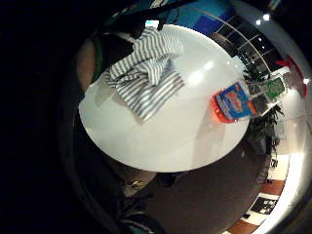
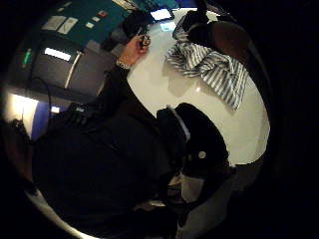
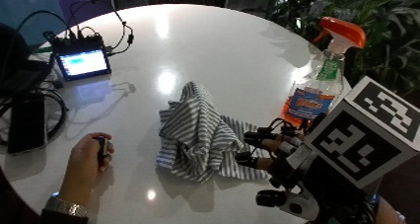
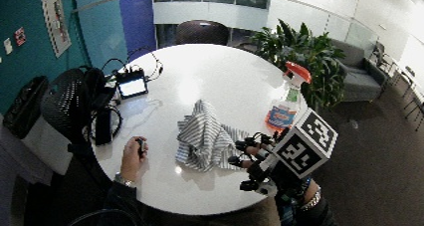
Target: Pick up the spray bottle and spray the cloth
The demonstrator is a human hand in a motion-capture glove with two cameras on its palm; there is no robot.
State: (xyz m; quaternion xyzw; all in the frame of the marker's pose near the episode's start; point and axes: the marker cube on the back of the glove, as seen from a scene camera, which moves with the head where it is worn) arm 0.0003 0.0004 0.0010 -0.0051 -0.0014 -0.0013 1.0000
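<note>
A grey-and-white striped cloth [image 3: 197,132] lies crumpled near the middle of the round white table [image 3: 216,41]. A clear spray bottle [image 3: 321,86] with orange liquid, a blue label and an orange trigger head stands upright near the table's right edge. My gloved right hand [image 3: 279,147] hovers by the cloth's right side, just in front of the bottle, fingers loosely spread and holding nothing. The little finger side palm view looks down on the cloth [image 1: 146,73] and the bottle [image 1: 236,102]. The thumb side palm view shows the cloth [image 2: 209,64].
The bare left hand [image 3: 88,165] rests on the table left of the cloth, holding a small black object. A small lit screen [image 3: 82,63] with cables sits at the far left. Leafy plants [image 3: 374,17] stand behind the bottle.
</note>
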